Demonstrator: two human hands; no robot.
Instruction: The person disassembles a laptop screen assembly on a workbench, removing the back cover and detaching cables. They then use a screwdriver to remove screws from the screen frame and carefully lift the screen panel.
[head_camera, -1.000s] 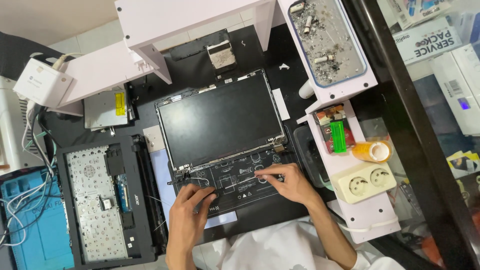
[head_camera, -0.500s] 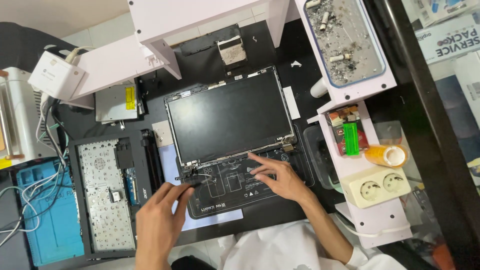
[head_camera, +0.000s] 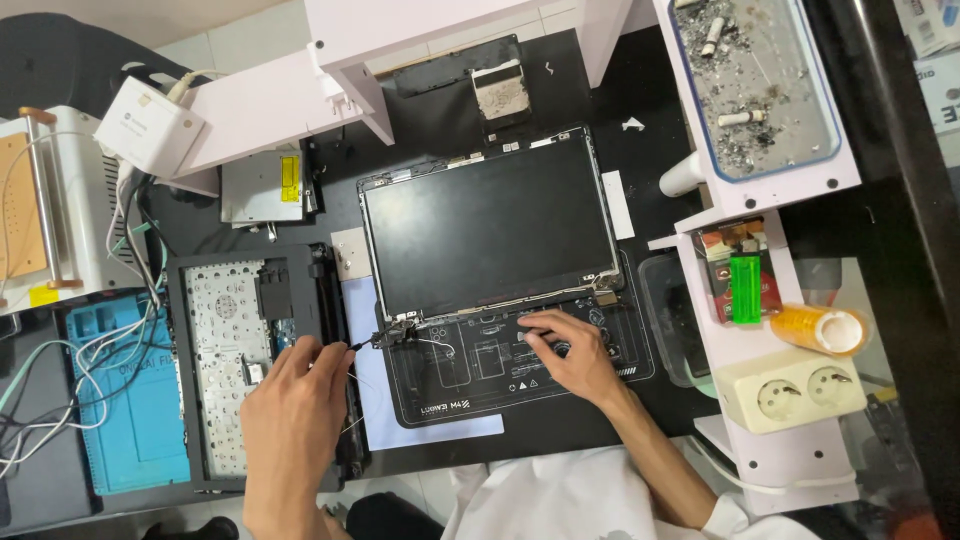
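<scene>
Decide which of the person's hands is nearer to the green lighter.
Right. The right hand rests on the dark mat left of the green lighter; the left hand lies farther left, by the keyboard frame.

The laptop screen panel (head_camera: 490, 232) lies on the work mat (head_camera: 520, 375), with the keyboard frame (head_camera: 250, 365) to its left. Right of it stands a shelf (head_camera: 790, 455) (holding a socket block (head_camera: 790, 392)).

The scene is evenly and brightly lit from above, with only soft shadows cast. Faint glare is seen on the dark laptop screen (head_camera: 490, 235). Detail is kept sharp throughout.
</scene>
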